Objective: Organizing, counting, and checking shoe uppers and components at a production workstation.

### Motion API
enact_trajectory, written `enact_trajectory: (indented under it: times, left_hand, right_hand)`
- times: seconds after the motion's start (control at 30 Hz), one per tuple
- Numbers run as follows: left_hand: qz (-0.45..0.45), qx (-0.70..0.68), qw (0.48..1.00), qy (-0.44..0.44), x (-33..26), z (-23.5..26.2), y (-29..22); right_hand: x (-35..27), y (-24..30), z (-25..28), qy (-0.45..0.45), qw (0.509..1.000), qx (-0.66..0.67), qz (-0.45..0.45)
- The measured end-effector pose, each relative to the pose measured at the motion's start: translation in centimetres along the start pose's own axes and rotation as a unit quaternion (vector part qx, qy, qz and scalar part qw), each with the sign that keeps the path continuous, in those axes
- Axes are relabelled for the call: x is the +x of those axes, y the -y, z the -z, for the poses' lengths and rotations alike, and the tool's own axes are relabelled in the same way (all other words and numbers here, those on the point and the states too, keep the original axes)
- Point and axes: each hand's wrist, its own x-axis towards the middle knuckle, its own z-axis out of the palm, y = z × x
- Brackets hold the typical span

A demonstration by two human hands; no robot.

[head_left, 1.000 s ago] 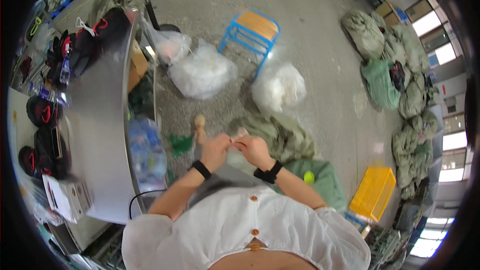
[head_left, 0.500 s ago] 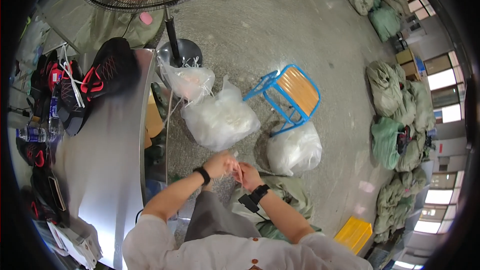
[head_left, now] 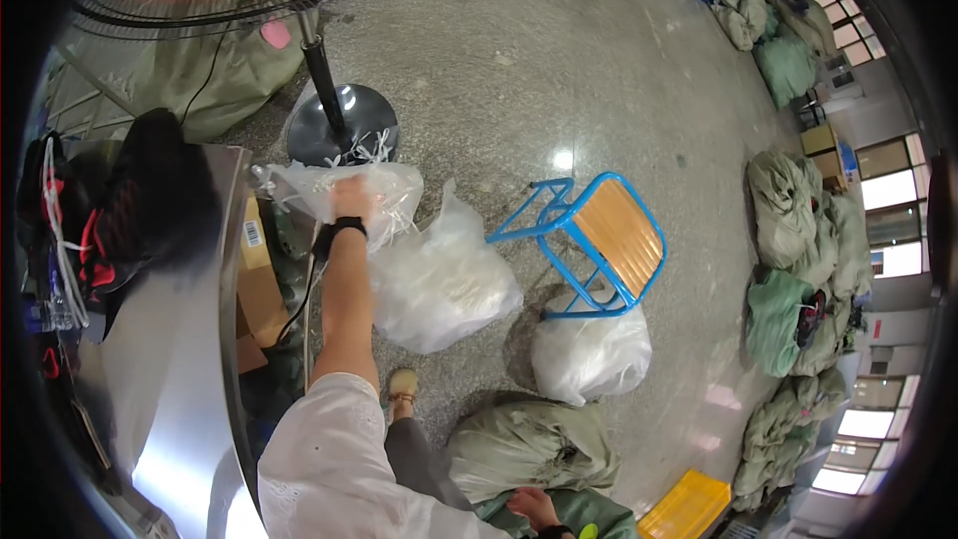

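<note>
Ideally the left hand [head_left: 351, 198], its grip closed on the clear plastic bag [head_left: 344, 190] by the fan base [head_left: 342, 124], lifts slowly, while the right hand [head_left: 531, 507], grip hidden, steadies the green sack [head_left: 529, 444]

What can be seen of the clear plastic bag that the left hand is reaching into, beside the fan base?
The clear plastic bag is thin, crinkled, see-through film with pale contents that cannot be made out. It sits upright with its mouth open, next to the round black fan base, and leans against a larger white plastic bag on the speckled floor. The left hand is at its mouth, seen partly through the film. A cardboard box stands just to its left.
</note>
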Motion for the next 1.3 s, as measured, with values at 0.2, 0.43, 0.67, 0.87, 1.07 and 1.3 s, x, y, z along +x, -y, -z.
enact_trajectory:
  times: [0.2,0.43,0.67,0.87,1.07,1.3]
  left_hand:
    - [0.004,0.307,0.951,0.045,-3.9,-1.4,-2.5]
    - [-0.26,0.088,0.93,0.244,-23.0,-1.7,-14.3]
    - [-0.401,-0.104,0.804,0.426,-49.8,-6.6,-16.9]
    - [-0.39,-0.018,0.844,0.368,-65.4,-8.9,-17.5]
    - [-0.473,0.052,0.759,0.445,-79.1,-9.6,-16.8]
    - [-0.836,0.04,0.429,0.34,-98.5,-7.0,-36.0]
  right_hand:
    - [0.1,-3.4,-2.0,-0.007,0.999,-0.033,-0.025]
    - [-2.4,-2.3,-3.1,-0.036,0.977,-0.164,0.129]
    - [-4.5,-14.7,5.2,-0.085,0.965,-0.06,0.241]
    - [-2.4,-38.0,21.8,-0.296,0.903,-0.284,0.128]
    - [-9.8,-47.9,38.4,-0.386,0.889,-0.224,-0.105]
    - [-10.6,-55.8,42.3,-0.382,0.892,-0.226,-0.09]
